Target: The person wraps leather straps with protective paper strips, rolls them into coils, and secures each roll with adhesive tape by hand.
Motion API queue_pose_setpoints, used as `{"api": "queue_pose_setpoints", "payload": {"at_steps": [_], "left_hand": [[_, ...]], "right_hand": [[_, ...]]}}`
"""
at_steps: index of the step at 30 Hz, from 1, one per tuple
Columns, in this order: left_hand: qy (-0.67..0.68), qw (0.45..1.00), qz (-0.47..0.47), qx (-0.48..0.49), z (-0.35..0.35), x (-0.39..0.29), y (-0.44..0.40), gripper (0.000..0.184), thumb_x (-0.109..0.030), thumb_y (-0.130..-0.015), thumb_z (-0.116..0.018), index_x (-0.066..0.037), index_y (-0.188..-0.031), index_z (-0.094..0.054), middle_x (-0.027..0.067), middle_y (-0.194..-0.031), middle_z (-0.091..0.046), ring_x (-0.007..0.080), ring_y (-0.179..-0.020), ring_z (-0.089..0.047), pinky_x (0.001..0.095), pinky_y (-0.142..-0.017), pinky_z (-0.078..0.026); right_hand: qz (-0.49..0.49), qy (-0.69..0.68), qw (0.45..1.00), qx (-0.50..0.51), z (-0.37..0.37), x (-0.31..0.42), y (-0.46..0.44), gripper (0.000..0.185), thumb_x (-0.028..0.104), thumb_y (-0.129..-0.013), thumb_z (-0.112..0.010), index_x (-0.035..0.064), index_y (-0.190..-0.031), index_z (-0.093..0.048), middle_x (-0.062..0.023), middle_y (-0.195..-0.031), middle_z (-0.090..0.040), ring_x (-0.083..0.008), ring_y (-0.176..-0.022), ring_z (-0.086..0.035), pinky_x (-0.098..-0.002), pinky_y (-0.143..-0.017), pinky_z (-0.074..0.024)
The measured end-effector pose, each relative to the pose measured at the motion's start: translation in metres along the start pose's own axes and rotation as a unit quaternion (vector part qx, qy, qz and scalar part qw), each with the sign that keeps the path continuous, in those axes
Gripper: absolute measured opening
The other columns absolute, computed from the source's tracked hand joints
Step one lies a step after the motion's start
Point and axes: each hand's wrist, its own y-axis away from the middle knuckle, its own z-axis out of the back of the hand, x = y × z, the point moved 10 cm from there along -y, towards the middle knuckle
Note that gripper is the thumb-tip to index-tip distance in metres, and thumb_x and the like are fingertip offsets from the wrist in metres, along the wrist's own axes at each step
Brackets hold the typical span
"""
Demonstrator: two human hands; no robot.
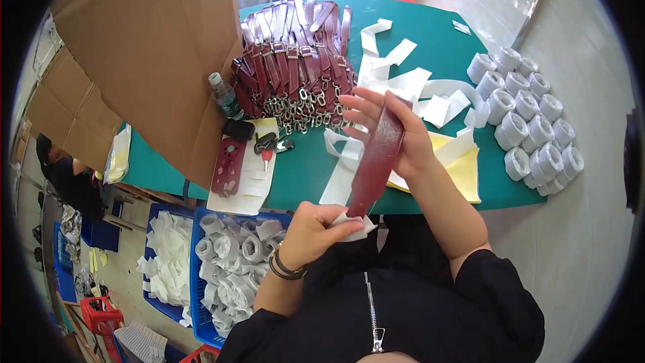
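A dark red leather strap [377,154] is held slantwise in front of my body, over the front edge of the green table. My right hand [413,141] has its upper part between thumb and palm, with the fingers stretched out behind it. Lower down, my left hand [321,228] pinches a piece of white wrapping material [359,227] against the strap's bottom end. Behind my hands, a pile of dark red straps [295,60] with metal buckles and clasps lies on the table.
Loose white strips [403,81] lie across the green table [430,20]. White rolls [527,104] are stacked at right. A cardboard sheet [154,40], bottle [226,97] and keys [266,142] are at left. Blue baskets [196,282] hold white pieces. Another person [70,178] is far left.
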Motion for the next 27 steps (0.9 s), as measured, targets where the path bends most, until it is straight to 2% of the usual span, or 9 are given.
{"api": "queue_pose_setpoints", "payload": {"at_steps": [2, 5, 10, 13, 14, 17, 21, 24, 27], "left_hand": [[0.092, 0.995, 0.023, -0.022, 0.007, 0.019, -0.003, 0.010, -0.005, -0.076, -0.071, 0.003, -0.082, -0.069, 0.0020, -0.070, -0.064, 0.0050, -0.063, -0.054, 0.0197, -0.056, -0.041], [0.134, 0.990, 0.028, -0.031, 0.010, 0.015, -0.004, 0.011, -0.007, -0.076, -0.072, 0.003, -0.082, -0.069, -0.0009, -0.066, -0.062, 0.0026, -0.060, -0.050, 0.0190, -0.052, -0.038], [0.163, 0.979, -0.083, -0.087, 0.014, -0.025, -0.027, 0.011, -0.006, -0.077, -0.070, 0.003, -0.083, -0.069, 0.0005, -0.068, -0.064, 0.0033, -0.061, -0.053, 0.0195, -0.054, -0.041], [0.158, 0.979, -0.083, -0.095, 0.017, -0.025, -0.026, 0.011, -0.005, -0.078, -0.069, 0.003, -0.085, -0.068, 0.0021, -0.071, -0.065, 0.0044, -0.062, -0.055, 0.0193, -0.055, -0.042], [0.129, 0.988, -0.045, -0.072, 0.016, -0.017, -0.025, 0.011, -0.004, -0.079, -0.068, 0.002, -0.088, -0.068, 0.0033, -0.073, -0.066, 0.0053, -0.063, -0.057, 0.0190, -0.056, -0.043], [0.101, 0.994, -0.003, -0.050, 0.007, -0.006, -0.026, 0.012, -0.003, -0.079, -0.067, 0.002, -0.089, -0.067, 0.0044, -0.075, -0.067, 0.0057, -0.063, -0.058, 0.0184, -0.056, -0.042], [0.100, 0.992, 0.000, -0.071, 0.008, 0.002, -0.026, 0.011, -0.005, -0.079, -0.068, 0.003, -0.086, -0.068, 0.0036, -0.073, -0.067, 0.0045, -0.062, -0.057, 0.0180, -0.055, -0.042], [0.119, 0.989, -0.020, -0.082, 0.010, -0.001, -0.028, 0.012, -0.007, -0.078, -0.069, 0.003, -0.085, -0.069, 0.0025, -0.071, -0.066, 0.0040, -0.063, -0.057, 0.0187, -0.055, -0.043], [0.114, 0.986, -0.036, -0.114, 0.015, -0.009, -0.029, 0.011, -0.006, -0.078, -0.068, 0.004, -0.084, -0.069, 0.0024, -0.071, -0.066, 0.0037, -0.063, -0.056, 0.0183, -0.055, -0.043]], "right_hand": [[0.030, 0.053, 0.997, -0.038, 0.008, 0.011, 0.001, 0.050, 0.036, -0.098, -0.035, -0.0021, -0.128, -0.044, -0.0217, -0.124, -0.053, -0.0313, -0.109, -0.056, -0.0418, -0.095, -0.0418], [0.071, 0.228, 0.956, 0.170, -0.041, 0.017, 0.016, 0.048, 0.035, -0.098, -0.036, -0.0024, -0.127, -0.045, -0.0195, -0.119, -0.057, -0.0286, -0.104, -0.059, -0.0391, -0.092, -0.0439], [0.090, 0.281, 0.921, 0.256, -0.071, -0.004, 0.033, 0.044, 0.030, -0.097, -0.041, -0.0024, -0.127, -0.045, -0.0177, -0.112, -0.061, -0.0233, -0.104, -0.059, -0.0351, -0.090, -0.0449], [0.234, 0.421, 0.834, 0.269, -0.079, -0.006, 0.046, 0.039, 0.026, -0.097, -0.044, -0.0034, -0.122, -0.049, -0.0166, -0.107, -0.063, -0.0202, -0.100, -0.060, -0.0325, -0.087, -0.0459], [0.233, 0.424, 0.834, 0.265, -0.077, 0.000, 0.046, 0.039, 0.026, -0.097, -0.044, -0.0034, -0.122, -0.049, -0.0166, -0.107, -0.063, -0.0202, -0.100, -0.060, -0.0325, -0.087, -0.0459], [0.118, 0.118, 0.985, 0.036, -0.017, 0.039, 0.023, 0.041, 0.029, -0.097, -0.042, -0.0035, -0.121, -0.050, -0.0179, -0.106, -0.063, -0.0222, -0.096, -0.061, -0.0330, -0.087, -0.0461], [0.043, 0.212, 0.975, -0.051, -0.012, 0.031, 0.033, 0.031, 0.020, -0.095, -0.049, -0.0047, -0.111, -0.057, -0.0139, -0.102, -0.064, -0.0148, -0.097, -0.059, -0.0299, -0.085, -0.0459], [0.074, 0.245, 0.966, 0.043, -0.026, -0.007, 0.045, 0.036, 0.026, -0.096, -0.045, -0.0025, -0.117, -0.052, -0.0134, -0.098, -0.064, -0.0183, -0.094, -0.061, -0.0314, -0.084, -0.0473], [0.125, 0.295, 0.947, 0.025, -0.023, -0.012, 0.048, 0.034, 0.024, -0.095, -0.047, -0.0026, -0.115, -0.052, -0.0127, -0.095, -0.064, -0.0184, -0.092, -0.062, -0.0317, -0.083, -0.0478]]}}
